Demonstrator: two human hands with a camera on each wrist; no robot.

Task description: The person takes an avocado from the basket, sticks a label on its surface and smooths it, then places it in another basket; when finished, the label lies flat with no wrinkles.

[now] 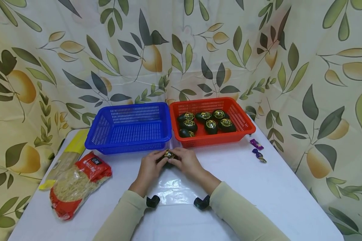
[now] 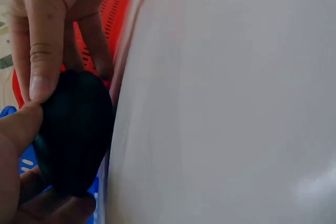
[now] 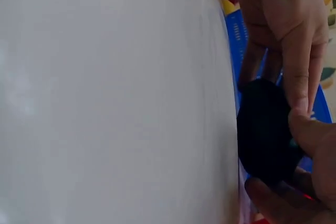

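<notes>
Between both hands, in the middle of the table, is a dark green avocado with a black and gold sticker on top. My left hand grips its left side and my right hand grips the right, the thumbs meeting on the near side. In the left wrist view the avocado shows its smooth, sticker-free near face, fingers curled round both ends. The same dark fruit appears in shadow in the right wrist view. A clear plastic sheet or bag lies flat on the table below the hands.
Behind the hands stand a blue basket with a bare floor and a red basket holding several stickered avocados. Two food packs, one red-ended and one yellow, lie left. Two purple-wrapped candies lie right.
</notes>
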